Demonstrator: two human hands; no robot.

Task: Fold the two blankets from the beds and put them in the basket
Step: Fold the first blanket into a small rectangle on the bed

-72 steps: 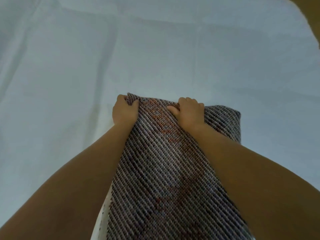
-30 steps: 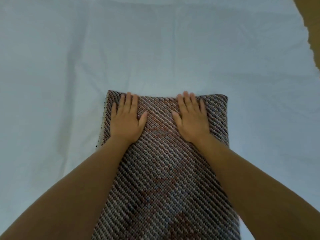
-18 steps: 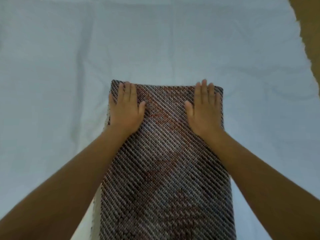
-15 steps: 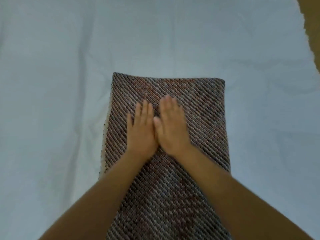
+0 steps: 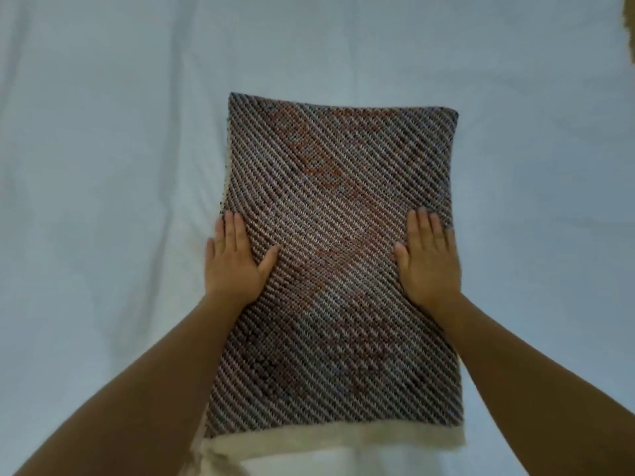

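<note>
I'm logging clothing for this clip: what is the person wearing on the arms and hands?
Nothing that shows. The left hand and right hand have no gloves, rings, watch or bracelet in view, and the left arm and right arm show no sleeve up to the picture's edge.

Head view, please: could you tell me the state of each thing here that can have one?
blanket: folded into a rectangle, lying flat on the bed sheet, cream underside showing along the near edge.
left hand: open, fingers straight, pressing flat on the blanket's left edge.
right hand: open, fingers straight, pressing flat by the blanket's right edge.
bed sheet: spread out, lightly creased.
</note>
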